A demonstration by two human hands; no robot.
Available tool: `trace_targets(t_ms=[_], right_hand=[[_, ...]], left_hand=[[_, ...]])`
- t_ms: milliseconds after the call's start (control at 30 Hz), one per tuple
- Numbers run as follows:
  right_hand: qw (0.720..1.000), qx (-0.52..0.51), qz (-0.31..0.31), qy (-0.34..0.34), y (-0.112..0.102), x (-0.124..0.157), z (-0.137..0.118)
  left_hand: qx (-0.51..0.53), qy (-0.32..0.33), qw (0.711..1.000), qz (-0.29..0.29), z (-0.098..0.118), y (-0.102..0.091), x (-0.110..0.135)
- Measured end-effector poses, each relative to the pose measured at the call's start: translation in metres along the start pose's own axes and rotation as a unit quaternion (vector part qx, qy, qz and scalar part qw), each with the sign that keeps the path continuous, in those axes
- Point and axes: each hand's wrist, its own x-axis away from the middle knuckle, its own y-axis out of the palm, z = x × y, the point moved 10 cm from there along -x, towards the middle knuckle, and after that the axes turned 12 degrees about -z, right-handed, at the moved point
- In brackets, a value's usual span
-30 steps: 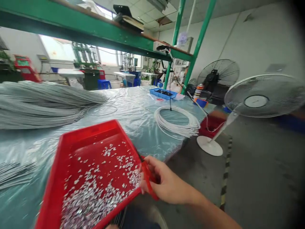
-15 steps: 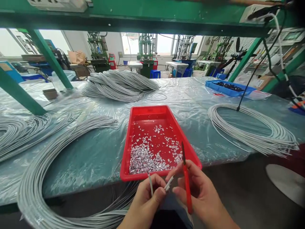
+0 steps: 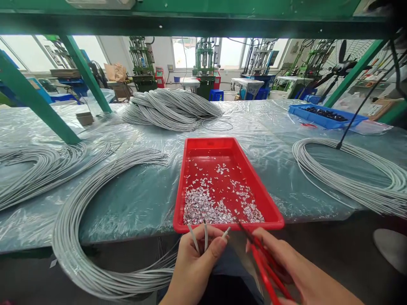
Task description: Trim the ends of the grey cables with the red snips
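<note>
My left hand (image 3: pixel 199 262) is closed around a few grey cable ends (image 3: pixel 206 235). Two of them stand up between the fingers, and a short white tip pokes out past the thumb toward the right. My right hand (image 3: pixel 281 258) grips red-handled pliers (image 3: pixel 262 264) with slim dark jaws. Their tip points up and left, near the front rim of a red tray (image 3: pixel 227 227), and is apart from the cable ends. Small silvery scraps (image 3: pixel 203 205) lie in the tray, mostly toward its near end. My right fingers partly cover the handles.
A curved bundle of grey cables (image 3: pixel 68 224) hangs over the table edge at left. More cable coils (image 3: pixel 318 169) lie at right, and a big heap (image 3: pixel 171 110) lies behind the tray. A blue tray of black parts (image 3: pixel 327 114) and green frame posts (image 3: pixel 89 76) stand around.
My right hand has moved right and down, away from the left hand, and the pliers have tilted leftward. A second cable end now stands up from my left hand. The view has shifted.
</note>
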Motion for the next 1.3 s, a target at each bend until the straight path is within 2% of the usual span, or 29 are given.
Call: trace_targets(t_ms=[67, 100, 167, 233, 400, 600, 733, 833, 900, 967, 1033, 1067, 1133, 1233, 1300], right_hand=[[0.990, 0.109, -0.068, 0.063, 0.005, 0.005, 0.008], [0.983, 0.138, -0.084, 0.083, 0.006, 0.006, 0.008], [0.977, 0.161, -0.087, 0.107, 0.005, 0.005, 0.002], [0.975, 0.167, -0.077, 0.127, 0.004, 0.003, -0.005], [0.971, 0.181, -0.094, 0.121, 0.007, 0.002, -0.016], [0.973, 0.207, -0.056, 0.084, 0.000, 0.004, -0.023], [0.970, 0.205, -0.080, 0.100, 0.002, 0.001, -0.017], [0.972, 0.184, -0.112, 0.095, 0.005, 0.001, -0.010], [0.974, 0.191, -0.081, 0.093, -0.004, 0.001, -0.006], [0.985, 0.156, -0.009, 0.076, -0.018, 0.001, -0.009], [0.996, 0.045, 0.062, 0.051, -0.026, 0.000, -0.015], [0.997, -0.021, 0.062, 0.028, -0.023, -0.004, -0.020], [0.993, -0.115, 0.024, -0.020, -0.007, -0.016, -0.036], [0.979, -0.161, 0.007, -0.127, 0.004, -0.029, -0.063], [0.973, -0.171, 0.013, -0.157, 0.006, -0.035, -0.067]], left_hand=[[-0.022, 0.022, 0.999, -0.035, 0.000, 0.002, -0.003], [-0.037, 0.034, 0.997, -0.058, 0.000, 0.004, -0.005], [-0.065, 0.053, 0.993, -0.089, 0.000, 0.007, -0.007], [-0.080, 0.068, 0.990, -0.090, 0.001, 0.006, -0.008], [-0.075, 0.060, 0.990, -0.102, 0.001, 0.008, -0.007], [-0.041, 0.010, 0.994, -0.096, -0.009, 0.006, -0.005], [-0.023, 0.018, 0.993, -0.111, -0.007, 0.011, -0.005], [0.045, 0.028, 0.995, -0.088, -0.004, 0.010, -0.002], [0.115, 0.045, 0.991, -0.056, 0.000, 0.004, 0.001], [0.150, 0.061, 0.986, -0.035, 0.003, -0.001, 0.005], [0.133, 0.050, 0.988, -0.058, 0.003, 0.002, 0.006], [0.116, 0.031, 0.989, -0.084, 0.000, 0.007, 0.005], [0.090, -0.016, 0.985, -0.144, -0.010, 0.019, 0.004], [0.094, -0.061, 0.970, -0.216, -0.021, 0.033, 0.005], [0.107, -0.074, 0.960, -0.248, -0.022, 0.037, 0.004]])
